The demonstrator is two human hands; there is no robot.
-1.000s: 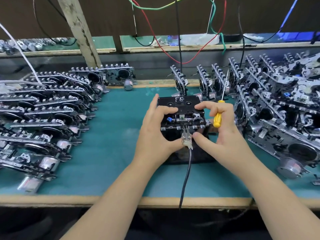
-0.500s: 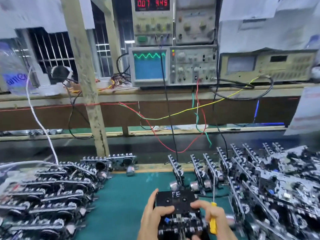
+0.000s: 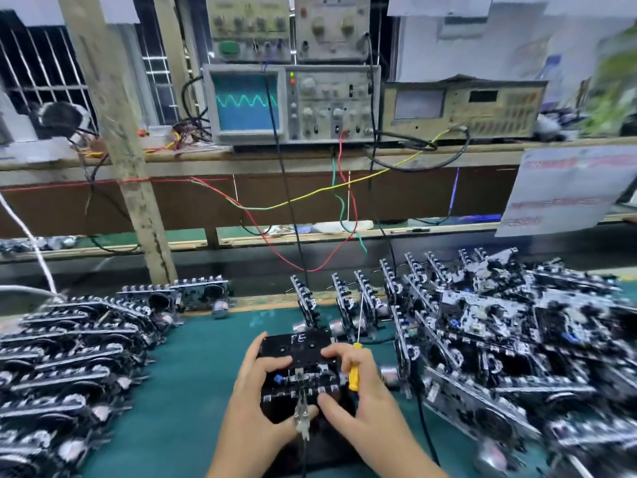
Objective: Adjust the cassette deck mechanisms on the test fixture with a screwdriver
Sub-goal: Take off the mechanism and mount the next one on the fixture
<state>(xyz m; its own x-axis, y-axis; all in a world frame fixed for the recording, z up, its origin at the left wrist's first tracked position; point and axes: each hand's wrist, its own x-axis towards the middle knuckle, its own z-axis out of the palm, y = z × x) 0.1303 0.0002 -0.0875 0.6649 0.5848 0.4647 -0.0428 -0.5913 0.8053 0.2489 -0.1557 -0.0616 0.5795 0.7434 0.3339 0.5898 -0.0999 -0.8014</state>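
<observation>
A black cassette deck mechanism (image 3: pixel 299 353) marked "FE" sits on the black test fixture (image 3: pixel 312 439) on the green mat. My left hand (image 3: pixel 256 395) grips its left side, thumb near a clear plug (image 3: pixel 301 420) with a black cable. My right hand (image 3: pixel 355 391) holds the mechanism's right side and keeps a yellow-handled screwdriver (image 3: pixel 355 369) tucked in its fingers, the thin shaft pointing up and away.
Several cassette mechanisms are piled at the left (image 3: pixel 65 360) and right (image 3: pixel 517 343). An oscilloscope (image 3: pixel 248 101) on the shelf shows a green sine wave. Coloured wires (image 3: pixel 310 198) hang down toward the mat (image 3: pixel 193 374). A wooden post (image 3: pixel 120 132) stands at left.
The view tilted up from the bench to the instruments, then dipped slightly so both hands show again. Both hands keep the same hold on the mechanism and screwdriver.
</observation>
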